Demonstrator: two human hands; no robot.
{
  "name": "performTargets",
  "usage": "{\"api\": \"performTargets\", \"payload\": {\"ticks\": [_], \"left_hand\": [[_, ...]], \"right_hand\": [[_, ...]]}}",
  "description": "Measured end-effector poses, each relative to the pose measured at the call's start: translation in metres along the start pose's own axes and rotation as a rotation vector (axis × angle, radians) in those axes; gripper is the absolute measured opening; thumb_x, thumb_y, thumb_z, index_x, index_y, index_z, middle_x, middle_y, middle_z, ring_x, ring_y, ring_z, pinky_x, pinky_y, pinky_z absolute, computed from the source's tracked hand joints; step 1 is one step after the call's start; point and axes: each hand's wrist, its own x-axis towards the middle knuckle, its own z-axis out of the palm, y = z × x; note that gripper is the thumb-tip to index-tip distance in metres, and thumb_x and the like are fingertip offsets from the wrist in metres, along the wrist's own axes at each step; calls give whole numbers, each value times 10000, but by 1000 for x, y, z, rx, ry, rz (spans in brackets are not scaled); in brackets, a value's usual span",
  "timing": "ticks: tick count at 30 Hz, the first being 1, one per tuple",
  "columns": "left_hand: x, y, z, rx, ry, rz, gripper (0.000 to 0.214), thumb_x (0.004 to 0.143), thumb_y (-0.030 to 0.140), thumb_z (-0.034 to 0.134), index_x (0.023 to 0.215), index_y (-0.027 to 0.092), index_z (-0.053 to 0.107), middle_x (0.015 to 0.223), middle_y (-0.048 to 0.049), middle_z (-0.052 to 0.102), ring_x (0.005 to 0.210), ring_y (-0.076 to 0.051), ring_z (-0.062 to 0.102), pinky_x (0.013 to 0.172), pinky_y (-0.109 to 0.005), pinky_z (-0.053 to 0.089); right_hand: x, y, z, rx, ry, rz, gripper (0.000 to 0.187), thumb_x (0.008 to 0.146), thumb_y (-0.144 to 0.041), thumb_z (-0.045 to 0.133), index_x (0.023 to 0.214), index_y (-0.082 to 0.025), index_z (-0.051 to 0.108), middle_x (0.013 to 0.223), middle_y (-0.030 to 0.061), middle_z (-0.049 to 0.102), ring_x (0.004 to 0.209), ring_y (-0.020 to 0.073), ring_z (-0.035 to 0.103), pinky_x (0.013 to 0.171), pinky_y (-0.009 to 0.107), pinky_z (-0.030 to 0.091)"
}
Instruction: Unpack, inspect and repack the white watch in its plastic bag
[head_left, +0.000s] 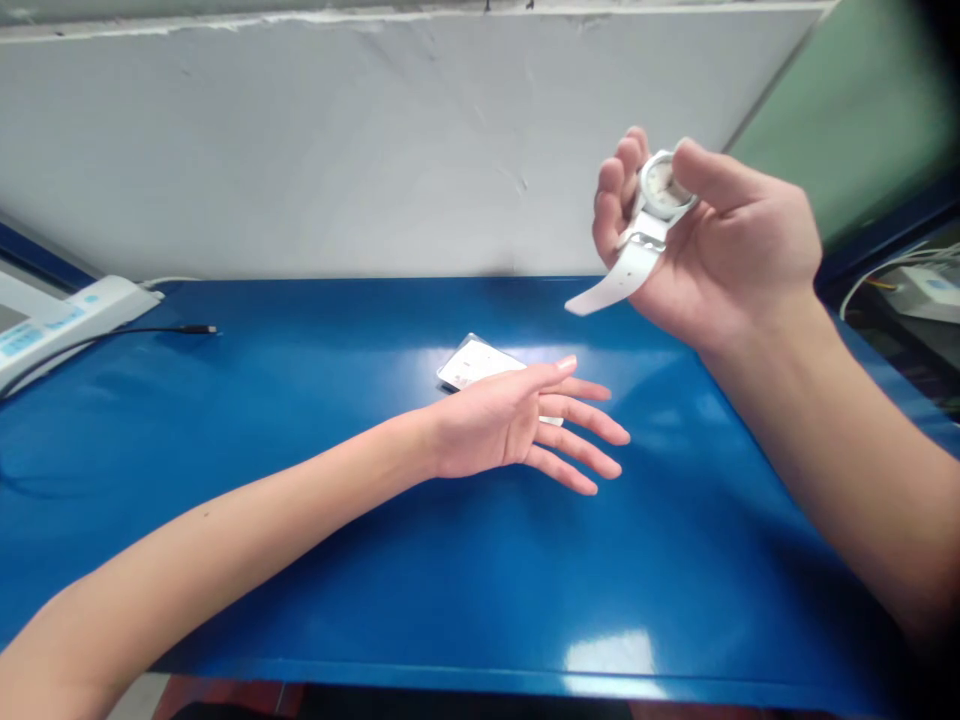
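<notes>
round white wristwatch with white strap (649, 224): gripped in right hand (709, 235), raised above glossy blue tabletop (360, 600). long axis slanted; dial (661, 186) upper right, facing camera; strap tip (581, 302) points lower left. left hand (510, 420): fingers spread wide, palm exposed, partly overlapping flat white rectangular card (476, 358). gap between strap tip and left hand; tabletop stretches to front edge (450, 676); grey wall panel (337, 150) along rear edge (337, 280).

The left hand (487, 428) hides part of the flat white item (474, 362), its print unreadably small. The right hand (739, 240) partly covers the watch (657, 190). The power strip (101, 302) is cut off at left.
</notes>
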Motion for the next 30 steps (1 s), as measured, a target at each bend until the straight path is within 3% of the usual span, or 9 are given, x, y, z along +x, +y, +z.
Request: {"api": "performTargets", "payload": {"ticks": [3, 8, 14, 20, 26, 30], "left_hand": [[0, 4, 5, 6, 72, 77, 474, 1011, 495, 392, 1265, 116, 520, 1163, -183, 673, 887, -240, 707, 841, -414, 531], [0, 10, 9, 64, 166, 297, 410, 974, 440, 518, 1259, 149, 570, 1315, -167, 617, 1108, -283, 655, 958, -405, 480], [4, 13, 5, 154, 207, 459, 288, 939, 323, 621, 1176, 159, 633, 1308, -124, 622, 1198, -291, 610, 1022, -422, 442], [8, 13, -1, 212, 332, 473, 251, 875, 274, 717, 1079, 152, 635, 1056, -66, 680, 937, -201, 693, 872, -342, 503], [9, 12, -5, 253, 328, 457, 210, 871, 317, 720, 933, 134, 637, 879, -18, 638, 742, -132, 666, 757, -291, 513], [6, 12, -4, 310, 286, 413, 228, 878, 335, 711, 975, 139, 650, 890, -28, 640, 770, -137, 663, 764, -291, 514]], "right_hand": [[-5, 8, 4, 70, -62, 72, 355, 1021, -261, 317, 947, -189, 657, 888, -15, 756, 1075, 94, 674, 1001, 206, 487], [-10, 20, 6, -156, -141, 151, 157, 933, -222, 520, 939, -206, 676, 937, 10, 749, 1043, 193, 698, 929, 358, 571], [-14, 19, 4, -293, -185, 102, 117, 867, -297, 666, 942, -210, 685, 962, 31, 732, 982, 204, 703, 868, 354, 593], [-18, 23, 9, -501, -166, -17, 196, 866, -405, 677, 945, -228, 706, 977, 41, 727, 888, 213, 697, 730, 346, 590], [-23, 25, 14, -815, -84, -269, 135, 889, -343, 650, 880, -246, 744, 1052, 18, 710, 1049, 231, 651, 825, 316, 548], [-21, 25, 12, -782, -142, -176, 209, 919, -393, 607, 923, -239, 749, 1045, 24, 716, 1069, 226, 643, 823, 305, 544]]}}
